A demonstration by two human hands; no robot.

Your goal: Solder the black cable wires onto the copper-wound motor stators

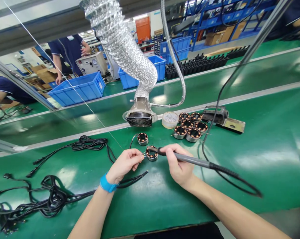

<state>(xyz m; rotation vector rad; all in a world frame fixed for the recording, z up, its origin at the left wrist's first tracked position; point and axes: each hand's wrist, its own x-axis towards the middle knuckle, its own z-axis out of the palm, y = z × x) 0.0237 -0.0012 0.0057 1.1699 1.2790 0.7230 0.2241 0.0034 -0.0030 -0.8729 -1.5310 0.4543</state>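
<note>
My right hand (180, 164) is wrapped round the grey handle of a soldering iron (196, 160). The iron's tip end reaches left over a motor stator (152, 154), a ring with copper windings and a silver outer wall. On the stator's left side, my left hand (127, 162), with a blue band at the wrist, pinches thin wires (144, 154) between thumb and fingertips. Whether the tip touches the wire joint is too small to tell. Just behind stands another stator (142, 139) with a black cable curving from its left.
Several stators (187, 124) cluster at the right, beside a round tub (170, 120) and a soldering iron stand (223, 119). Black cables (55, 196) lie at the left. A fume extractor hood (140, 114) hangs behind the work. Co-workers and blue crates (77, 89) are beyond.
</note>
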